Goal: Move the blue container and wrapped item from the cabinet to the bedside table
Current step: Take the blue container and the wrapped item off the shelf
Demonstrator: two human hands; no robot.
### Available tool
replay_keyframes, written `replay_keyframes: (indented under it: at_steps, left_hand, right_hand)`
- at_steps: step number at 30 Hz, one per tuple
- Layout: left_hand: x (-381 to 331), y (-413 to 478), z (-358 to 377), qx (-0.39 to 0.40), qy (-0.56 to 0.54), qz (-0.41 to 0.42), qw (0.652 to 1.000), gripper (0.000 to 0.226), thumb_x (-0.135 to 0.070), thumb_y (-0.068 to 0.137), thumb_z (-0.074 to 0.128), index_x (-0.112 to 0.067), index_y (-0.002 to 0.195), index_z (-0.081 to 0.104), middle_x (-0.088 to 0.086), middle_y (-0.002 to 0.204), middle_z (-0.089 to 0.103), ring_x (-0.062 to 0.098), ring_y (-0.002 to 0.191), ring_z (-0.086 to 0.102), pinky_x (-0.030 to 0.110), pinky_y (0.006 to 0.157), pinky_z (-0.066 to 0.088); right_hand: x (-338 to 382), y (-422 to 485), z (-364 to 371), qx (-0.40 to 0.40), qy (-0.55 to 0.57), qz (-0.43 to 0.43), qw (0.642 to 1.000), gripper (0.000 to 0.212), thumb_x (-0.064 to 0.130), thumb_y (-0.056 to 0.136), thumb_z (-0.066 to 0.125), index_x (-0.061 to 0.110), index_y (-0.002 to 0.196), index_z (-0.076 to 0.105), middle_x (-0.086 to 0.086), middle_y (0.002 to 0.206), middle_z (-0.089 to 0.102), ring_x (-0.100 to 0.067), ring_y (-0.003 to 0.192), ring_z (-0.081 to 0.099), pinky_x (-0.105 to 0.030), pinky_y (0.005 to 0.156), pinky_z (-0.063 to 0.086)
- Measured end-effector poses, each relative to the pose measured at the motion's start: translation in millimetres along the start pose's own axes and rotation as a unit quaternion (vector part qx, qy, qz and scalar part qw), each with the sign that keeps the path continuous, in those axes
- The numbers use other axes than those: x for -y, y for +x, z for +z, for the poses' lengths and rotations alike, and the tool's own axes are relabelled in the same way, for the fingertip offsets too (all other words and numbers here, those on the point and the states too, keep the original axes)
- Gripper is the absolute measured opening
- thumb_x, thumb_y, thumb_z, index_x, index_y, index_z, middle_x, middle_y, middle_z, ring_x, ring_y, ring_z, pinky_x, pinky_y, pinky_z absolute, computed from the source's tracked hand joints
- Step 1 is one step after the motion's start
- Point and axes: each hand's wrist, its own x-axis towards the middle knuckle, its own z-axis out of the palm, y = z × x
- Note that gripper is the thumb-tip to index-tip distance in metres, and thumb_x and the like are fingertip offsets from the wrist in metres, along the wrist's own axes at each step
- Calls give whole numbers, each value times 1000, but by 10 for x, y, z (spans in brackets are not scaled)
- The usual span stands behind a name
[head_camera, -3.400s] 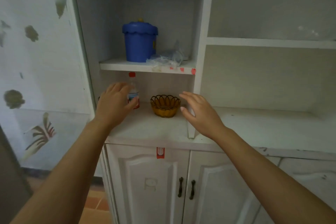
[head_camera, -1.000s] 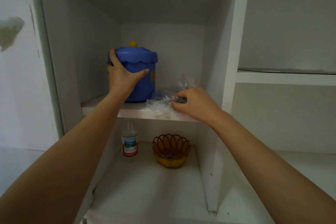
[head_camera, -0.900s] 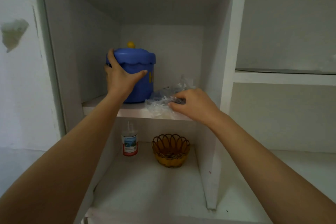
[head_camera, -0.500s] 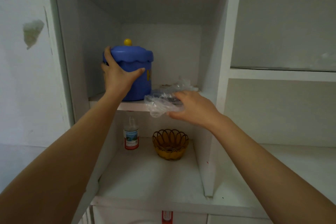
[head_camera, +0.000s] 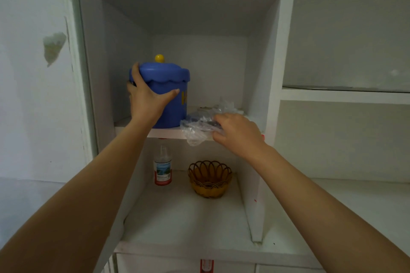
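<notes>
Both hands were on the goods, up on the white cabinet (head_camera: 271, 55) shelf

Left hand (head_camera: 147, 101) wrapped the blue lidded container (head_camera: 170, 104); right hand (head_camera: 238, 132) pinched the clear-wrapped item (head_camera: 197, 127) overhanging the edge. I'd lift the tub by its body, not the lid. Couldn't make out what's inside the wrap.

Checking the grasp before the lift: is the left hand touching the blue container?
Touching. The head view shows the left hand wrapped on the blue container, thumb across its front, fingers on the lid edge.
</notes>
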Motion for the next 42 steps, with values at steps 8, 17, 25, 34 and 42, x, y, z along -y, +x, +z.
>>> replay_keyframes:
  at_steps: [8,17,25,34,42]
  left_hand:
    - [5,-3,-5,-3,23,-1,1000,103,-38,69,77,-26,144,7,20,146,19,40,128,34,54,100,37]
    - [1,-34,0,3,47,-2,999,111,-46,68,75,-28,145,-4,22,149,16,44,130,31,61,99,36]
    - [-32,-64,41,-6,53,-16,998,114,-42,68,76,-27,145,-7,22,148,19,45,130,31,61,98,37]
    - [-59,-114,17,-23,43,-9,999,109,-45,66,76,-30,144,1,19,147,22,42,128,35,59,97,39]
    - [-204,-145,-106,-52,15,25,998,109,-43,65,77,-26,145,4,16,145,27,36,129,36,52,97,39]
  right_hand:
    - [35,-97,1,-67,-66,-25,995,20,21,82,60,6,96,60,-13,89,66,-32,80,60,-29,54,28]
    - [25,-101,120,-49,-98,-18,994,40,25,84,58,11,119,49,-12,118,57,-31,103,51,-38,79,42]
    - [83,-93,158,-79,-74,-7,994,26,1,76,65,1,101,60,-21,99,65,-38,90,60,-41,72,48]
    - [105,-102,226,-108,-92,11,990,37,-4,49,82,5,79,63,-15,71,67,-32,62,63,-32,54,51]
    - [111,-220,166,-157,-84,-5,984,37,-6,50,79,2,83,63,-17,75,67,-31,66,64,-32,60,52]
